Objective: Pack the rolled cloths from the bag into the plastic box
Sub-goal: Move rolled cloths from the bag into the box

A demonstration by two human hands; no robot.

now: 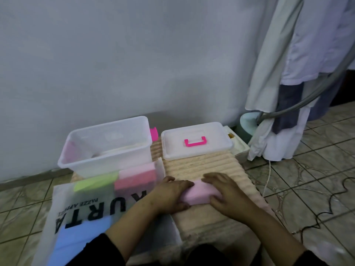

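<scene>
Both hands press on a pink cloth (198, 192) lying on the ribbed beige mat (203, 167), about mid-length and toward its left edge. Left hand (170, 194) lies flat over the cloth's left end, fingers (182, 184) curled over the far edge, thumb under the near side. Right hand (224, 196) covers the right end, fingers (213, 177) spread along the far edge, thumb at the near edge; neither hand lifts it, both clasp it loosely against the mat. Black sleeves on both forearms. Just left of the hands, a translucent white bag (80, 217) with black lettering overlaps the mat's left edge; through it show green, pink, darker pink and blue cloths. Beyond the bag, at the mat's far left corner, stands the clear plastic box (107, 148), open, with something pink against its left inner wall; contents otherwise unclear. Its lid (196, 141), with a bright pink handle, lies at the mat's far right corner. Floor is glossy patterned tile (299, 181), with a black cord across it at right. Plain pale wall (115, 54) behind. White and blue garments (288, 73) hang at right beside a grey hose.
</scene>
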